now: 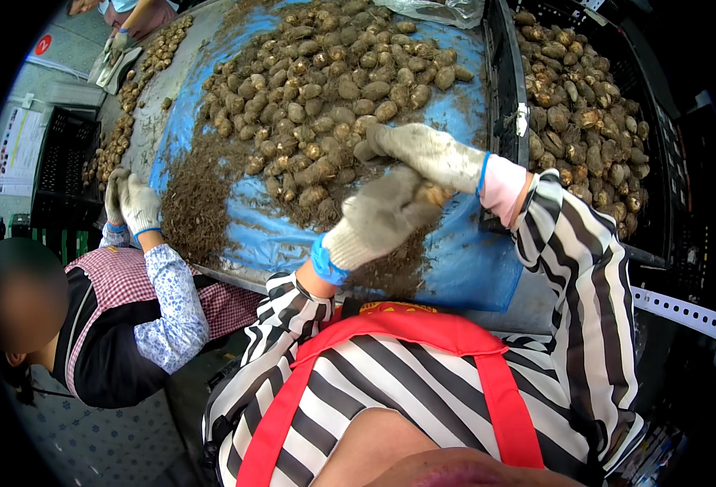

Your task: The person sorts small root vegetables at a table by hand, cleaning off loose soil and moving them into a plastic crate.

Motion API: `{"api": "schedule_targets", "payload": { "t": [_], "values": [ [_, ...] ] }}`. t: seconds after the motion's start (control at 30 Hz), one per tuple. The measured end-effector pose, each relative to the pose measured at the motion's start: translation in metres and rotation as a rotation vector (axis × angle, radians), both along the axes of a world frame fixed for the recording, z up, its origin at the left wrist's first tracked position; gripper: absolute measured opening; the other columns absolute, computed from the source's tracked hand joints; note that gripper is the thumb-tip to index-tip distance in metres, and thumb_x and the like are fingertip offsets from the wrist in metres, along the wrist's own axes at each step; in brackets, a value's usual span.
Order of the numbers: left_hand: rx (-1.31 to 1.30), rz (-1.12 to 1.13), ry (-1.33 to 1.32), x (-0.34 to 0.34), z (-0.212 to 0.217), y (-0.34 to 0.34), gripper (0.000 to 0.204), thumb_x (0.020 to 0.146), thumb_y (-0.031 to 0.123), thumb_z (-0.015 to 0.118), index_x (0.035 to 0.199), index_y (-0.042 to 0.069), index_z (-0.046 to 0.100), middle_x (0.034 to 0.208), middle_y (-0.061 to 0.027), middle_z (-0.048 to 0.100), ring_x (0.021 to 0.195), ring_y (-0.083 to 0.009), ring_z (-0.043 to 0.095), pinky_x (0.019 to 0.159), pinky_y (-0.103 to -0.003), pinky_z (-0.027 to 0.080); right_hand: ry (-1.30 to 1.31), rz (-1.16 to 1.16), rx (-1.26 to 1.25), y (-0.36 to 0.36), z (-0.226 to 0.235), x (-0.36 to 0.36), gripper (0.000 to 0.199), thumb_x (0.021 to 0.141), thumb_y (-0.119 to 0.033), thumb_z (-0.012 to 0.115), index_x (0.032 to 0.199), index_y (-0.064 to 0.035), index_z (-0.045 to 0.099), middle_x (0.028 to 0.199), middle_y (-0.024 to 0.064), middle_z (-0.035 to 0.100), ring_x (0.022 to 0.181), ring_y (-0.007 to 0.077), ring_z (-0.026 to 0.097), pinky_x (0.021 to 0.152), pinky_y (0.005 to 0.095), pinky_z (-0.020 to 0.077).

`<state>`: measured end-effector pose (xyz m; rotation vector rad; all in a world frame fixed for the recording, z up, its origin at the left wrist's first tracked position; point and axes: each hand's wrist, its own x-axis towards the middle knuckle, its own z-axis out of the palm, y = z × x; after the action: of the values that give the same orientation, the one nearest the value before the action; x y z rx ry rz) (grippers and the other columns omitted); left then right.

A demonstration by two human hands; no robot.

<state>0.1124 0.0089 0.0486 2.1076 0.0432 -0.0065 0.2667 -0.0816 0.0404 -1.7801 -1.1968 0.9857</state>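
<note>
Grey worktable [148,134] across much of the view, with loose tubers [118,146] scattered along its left side. Blue plastic sheet [488,272] over the middle, streaked with dirt. Co-worker [114,341] at left, in checked apron [118,268] and patterned sleeves, with gloved hands [140,207] together near the table edge. Black crate [507,73] at right, filled with brown tubers [585,122]. Big tuber heap [317,105] on the sheet. Dark loose soil [199,191] just left of it. Right hand [435,156], white-gloved and soiled, over the heap's near side, pointing left; hidden grip, can't tell whether holding anything. Left hand [374,215], gloved likewise, just below, closed round one tuber [434,193]. Yellowish-brown end poking out of that grip, just under the right hand; rest hidden by glove.
</note>
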Motion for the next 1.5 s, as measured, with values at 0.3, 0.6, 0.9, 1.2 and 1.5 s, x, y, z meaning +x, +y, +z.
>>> {"api": "schedule_targets", "payload": {
  "t": [0.3, 0.6, 0.9, 1.2, 1.5],
  "values": [
    [-0.747, 0.289, -0.077, -0.001, 0.001, 0.009, 0.050, 0.095, 0.019, 0.063, 0.139, -0.002, 0.052, 0.103, -0.0095, 0.069, 0.074, -0.0155, 0.066, 0.065, -0.029, 0.054, 0.529, -0.431, -0.022, 0.009, 0.000, 0.010, 0.064, 0.107, -0.056, 0.044, 0.136, -0.0008, 0.061, 0.119, 0.0126, 0.069, 0.102, 0.0195, 0.068, 0.086, 0.0331, 0.0575],
    [-1.021, 0.326, -0.205, -0.015, -0.026, 0.041, 0.058, 0.096, 0.008, 0.064, 0.148, -0.004, 0.040, 0.132, -0.0178, 0.059, 0.103, -0.0248, 0.070, 0.088, -0.038, 0.061, 0.223, -0.356, 0.268, 0.003, 0.001, 0.002, 0.042, 0.102, -0.042, 0.058, 0.109, -0.0031, 0.074, 0.093, 0.0034, 0.070, 0.084, 0.0141, 0.063, 0.076, 0.0306, 0.0514],
    [-0.031, 0.510, -0.399, -0.020, -0.046, 0.051, 0.059, 0.093, 0.020, 0.078, 0.140, -0.005, 0.054, 0.131, -0.0162, 0.066, 0.111, -0.0200, 0.068, 0.093, -0.029, 0.057, 0.041, -0.032, -0.109, 0.001, 0.039, -0.018, 0.029, 0.103, -0.027, 0.060, 0.113, -0.0022, 0.072, 0.093, 0.0086, 0.072, 0.090, 0.0157, 0.070, 0.082, 0.0269, 0.0546],
    [-0.254, 0.449, -0.355, -0.022, -0.037, 0.056, 0.065, 0.092, 0.018, 0.078, 0.147, -0.001, 0.048, 0.130, -0.0145, 0.066, 0.113, -0.0207, 0.067, 0.091, -0.033, 0.059, 0.233, -0.290, 0.321, 0.003, 0.014, -0.004, 0.034, 0.101, -0.025, 0.065, 0.121, 0.0019, 0.070, 0.109, 0.0110, 0.073, 0.101, 0.0166, 0.068, 0.087, 0.0283, 0.0544],
    [-0.107, 0.341, -0.292, -0.025, -0.024, 0.050, 0.084, 0.084, 0.019, 0.081, 0.155, 0.003, 0.040, 0.134, -0.0154, 0.063, 0.118, -0.0223, 0.065, 0.094, -0.033, 0.057, -0.138, -0.153, 0.140, 0.000, 0.021, -0.014, 0.034, 0.095, -0.032, 0.067, 0.113, -0.0033, 0.074, 0.095, 0.0110, 0.074, 0.087, 0.0231, 0.068, 0.079, 0.0355, 0.0530]
  ]
}}
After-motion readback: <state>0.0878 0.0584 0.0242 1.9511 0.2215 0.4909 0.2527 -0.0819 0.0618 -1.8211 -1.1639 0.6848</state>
